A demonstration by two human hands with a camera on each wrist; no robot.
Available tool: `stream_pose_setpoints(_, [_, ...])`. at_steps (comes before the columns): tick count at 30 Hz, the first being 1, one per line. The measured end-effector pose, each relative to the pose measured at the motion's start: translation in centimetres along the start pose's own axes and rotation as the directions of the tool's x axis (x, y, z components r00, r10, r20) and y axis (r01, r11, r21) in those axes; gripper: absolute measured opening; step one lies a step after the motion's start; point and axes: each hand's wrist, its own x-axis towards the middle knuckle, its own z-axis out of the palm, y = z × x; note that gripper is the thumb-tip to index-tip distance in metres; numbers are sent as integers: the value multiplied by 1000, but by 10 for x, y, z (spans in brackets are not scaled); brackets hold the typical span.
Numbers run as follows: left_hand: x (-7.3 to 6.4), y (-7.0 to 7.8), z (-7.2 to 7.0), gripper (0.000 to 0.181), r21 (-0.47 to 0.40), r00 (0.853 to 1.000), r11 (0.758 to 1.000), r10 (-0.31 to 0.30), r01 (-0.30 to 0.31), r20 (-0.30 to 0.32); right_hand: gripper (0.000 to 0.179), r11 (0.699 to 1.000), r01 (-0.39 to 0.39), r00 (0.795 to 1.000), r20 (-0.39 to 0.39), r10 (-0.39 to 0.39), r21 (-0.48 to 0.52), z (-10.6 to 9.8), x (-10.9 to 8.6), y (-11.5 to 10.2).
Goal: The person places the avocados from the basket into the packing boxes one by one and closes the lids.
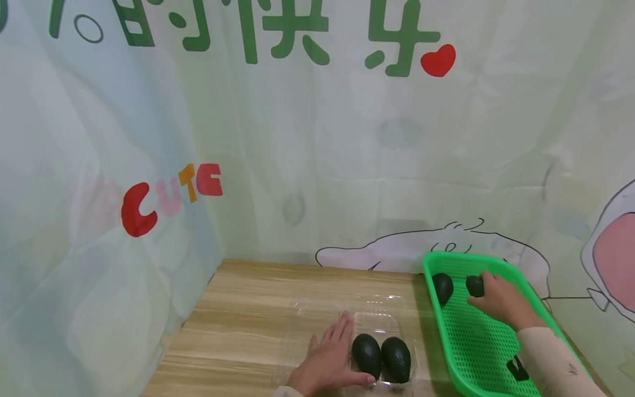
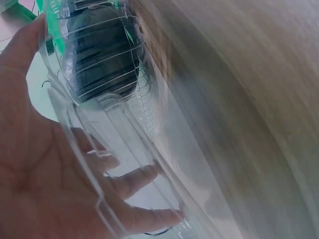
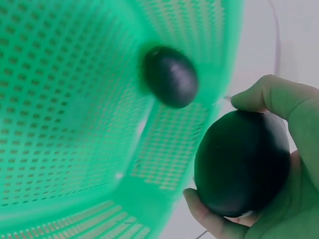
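Green basket (image 1: 476, 347): is standing toward the right of the tabletop (image 1: 238, 314), its perforated floor and walls showing.
Right grip (image 1: 506, 302): is pinching one dark avocado between thumb and fingers, over the far part of the basket; a beige sleeve (image 1: 550, 353) is covering the wrist behind it.
Held avocado (image 3: 242, 163): is showing large in the right wrist view, near the basket rim; cannot tell whether it is touching the plastic.
Basket avocado (image 1: 442, 288): is lying in the basket's far left corner, to the left of the held one.
Clear container (image 1: 382, 322): is lying opened out on the tabletop, left of the basket; its lid (image 1: 297, 336) is extending to the left.
Container pair: left avocado (image 1: 366, 356) and right avocado (image 1: 396, 359) are sitting just beside each other in the base.
Left grip (image 1: 329, 358): is resting on the container with fingers spread; the thumb is pointing past the near end of the left avocado. Fingers are showing through clear plastic in the left wrist view.
Backdrop cloth (image 1: 317, 138): is hanging behind the tabletop, bearing green characters (image 1: 292, 23), a red heart (image 1: 439, 60) and "CUTE" lettering (image 1: 171, 198).
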Motion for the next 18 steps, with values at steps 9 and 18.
stream_pose_setpoints(9, [-1,-1,0,128,-1,1000,1000,4,-4,-8,63,997,66,995,-83,-62,36,3,-20,-48])
stream_pose_setpoints(18, [0,-2,-1,127,2,1000,1000,-4,4,20,68,995,79,995,-61,-74,69,20,-29,-97])
